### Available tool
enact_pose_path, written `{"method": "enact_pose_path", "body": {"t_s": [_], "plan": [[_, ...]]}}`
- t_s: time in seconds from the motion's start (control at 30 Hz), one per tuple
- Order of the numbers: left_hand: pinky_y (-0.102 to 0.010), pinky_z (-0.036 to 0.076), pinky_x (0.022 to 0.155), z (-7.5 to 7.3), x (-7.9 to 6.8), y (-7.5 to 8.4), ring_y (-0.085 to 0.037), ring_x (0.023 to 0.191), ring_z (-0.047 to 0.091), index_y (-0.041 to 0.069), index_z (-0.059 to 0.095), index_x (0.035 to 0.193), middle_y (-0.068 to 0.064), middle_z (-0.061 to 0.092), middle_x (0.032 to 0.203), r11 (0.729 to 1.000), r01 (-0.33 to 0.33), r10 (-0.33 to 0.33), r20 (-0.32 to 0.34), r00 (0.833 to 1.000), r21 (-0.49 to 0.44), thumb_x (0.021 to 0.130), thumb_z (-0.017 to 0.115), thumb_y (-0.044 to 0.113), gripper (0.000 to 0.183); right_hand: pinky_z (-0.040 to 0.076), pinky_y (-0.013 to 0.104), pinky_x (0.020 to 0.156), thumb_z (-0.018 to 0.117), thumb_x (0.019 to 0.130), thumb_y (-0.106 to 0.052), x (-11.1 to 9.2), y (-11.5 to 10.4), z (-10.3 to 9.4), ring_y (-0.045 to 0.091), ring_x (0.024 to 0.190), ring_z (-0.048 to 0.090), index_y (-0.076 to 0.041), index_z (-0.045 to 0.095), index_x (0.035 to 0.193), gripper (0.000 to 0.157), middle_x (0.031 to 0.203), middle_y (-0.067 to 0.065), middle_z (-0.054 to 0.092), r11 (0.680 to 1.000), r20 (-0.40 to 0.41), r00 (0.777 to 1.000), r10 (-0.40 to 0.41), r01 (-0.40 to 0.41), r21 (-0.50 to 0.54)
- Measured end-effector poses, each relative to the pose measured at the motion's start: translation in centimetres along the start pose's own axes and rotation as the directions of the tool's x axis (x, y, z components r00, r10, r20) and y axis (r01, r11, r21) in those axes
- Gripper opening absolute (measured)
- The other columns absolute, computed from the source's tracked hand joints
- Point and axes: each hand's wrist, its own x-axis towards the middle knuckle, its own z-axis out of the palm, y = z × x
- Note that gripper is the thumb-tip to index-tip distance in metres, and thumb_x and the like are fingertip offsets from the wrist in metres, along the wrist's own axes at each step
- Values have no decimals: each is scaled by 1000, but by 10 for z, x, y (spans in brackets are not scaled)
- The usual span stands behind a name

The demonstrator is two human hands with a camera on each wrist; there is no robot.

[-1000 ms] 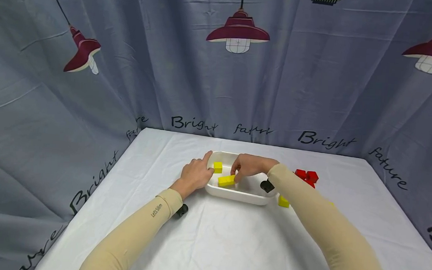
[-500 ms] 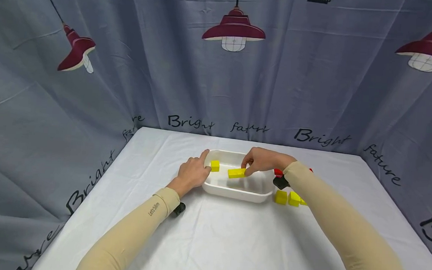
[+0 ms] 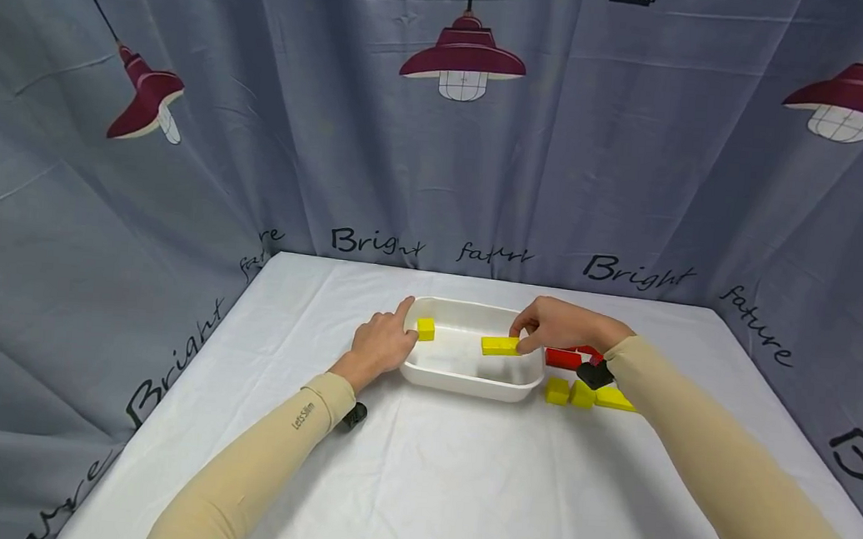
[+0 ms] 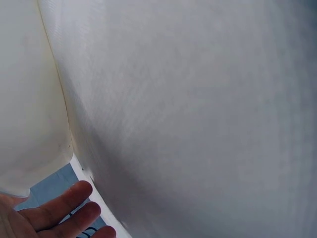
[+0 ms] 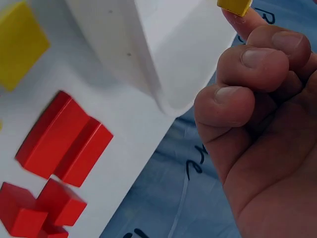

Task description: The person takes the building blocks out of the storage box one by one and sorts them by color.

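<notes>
My right hand (image 3: 566, 322) pinches one end of a long yellow block (image 3: 498, 346) between thumb and index finger, over the right part of a white tray (image 3: 461, 382). In the right wrist view the remaining fingers are curled, and just a corner of the yellow block (image 5: 234, 6) shows at the fingertips. A small yellow cube (image 3: 426, 329) lies inside the tray at its left end. My left hand (image 3: 377, 345) rests at the tray's left rim, index finger straight along it. Loosely extended fingers (image 4: 74, 198) appear below the tray wall in the left wrist view.
Right of the tray, a yellow cube (image 3: 557, 391), another yellow cube (image 3: 582, 394) and a longer yellow block (image 3: 615, 399) stand in a row. Behind them are several red blocks (image 5: 64, 139), partly hidden by my right wrist. A grey curtain (image 3: 438, 170) hangs behind the table.
My right hand has moved right with the long yellow block, from the tray's middle toward its right end. More blocks beside the tray have come into view. My left hand stays at the rim.
</notes>
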Motion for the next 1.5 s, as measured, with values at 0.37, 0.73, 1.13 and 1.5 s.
{"method": "enact_pose_path", "body": {"t_s": [0.37,0.73,1.13,1.5], "plan": [[-51,52,91,-1,0,-1,-33,118,61,25,25,161,-17,64,130,1000,1,-1,-1,1000,-5,96,44,35,68,40,26,58,76,86,-25,-34,21,9,14,60,49,-11,74,112,30,67,-1,50,999,-41,999,27,-26,21],[-51,52,89,0,0,0,-33,118,61,25,25,161,-17,65,130,1000,-6,6,-3,1000,0,97,43,35,67,38,27,61,78,82,-23,-63,31,21,16,64,48,-15,75,100,20,64,-1,49,999,-106,994,38,-36,15],[-52,52,89,-1,0,-1,-34,117,61,24,25,161,-18,64,131,1000,-8,8,-4,1000,-13,98,46,34,67,38,26,58,82,79,-22,-94,48,35,14,64,47,-17,75,100,23,64,-3,48,997,-143,987,68,-63,39],[-52,53,88,-1,-1,-1,-34,116,62,24,25,160,-18,65,130,1000,-14,14,-6,1000,-18,97,45,34,67,40,25,58,84,78,-21,-103,70,55,17,70,49,-10,74,107,33,69,0,51,985,-142,980,136,-119,123]]}}
